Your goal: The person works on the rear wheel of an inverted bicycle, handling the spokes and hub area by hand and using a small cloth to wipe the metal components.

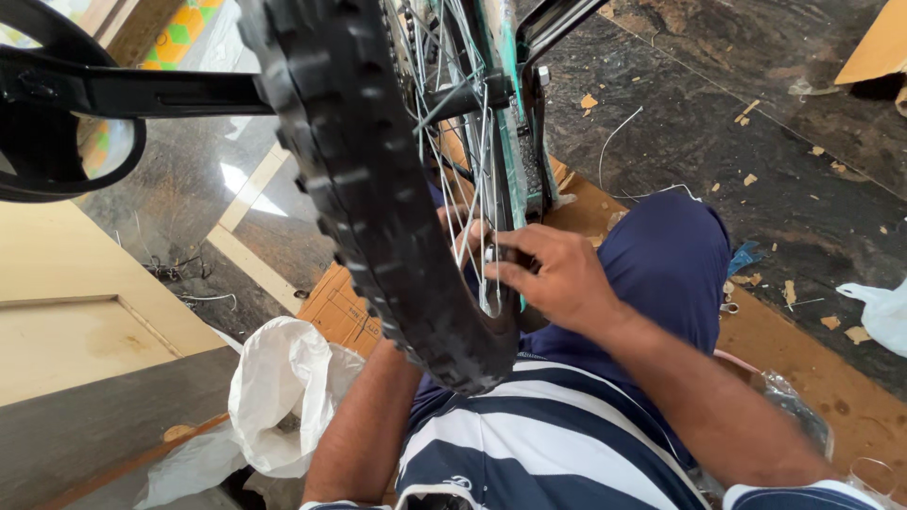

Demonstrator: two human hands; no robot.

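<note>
dark polished stone floor (718,142), pale inlaid stripes (250,194), scattered cardboard scraps (588,101), cream wooden panel (66,321) at left.

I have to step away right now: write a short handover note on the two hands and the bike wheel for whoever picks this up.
Right hand: closed, fingertips pinching a small dark part at the spokes near the rim, on the wheel's right side.
Left hand: hidden behind the knobby tyre; only the forearm shows, reaching up on the left side, so its grip cannot be told.
The wheel sits upright over the lap, already in the teal frame.
Progress on the spokes cannot be judged.
Cardboard and a white plastic bag lie below on the dark floor.
</note>
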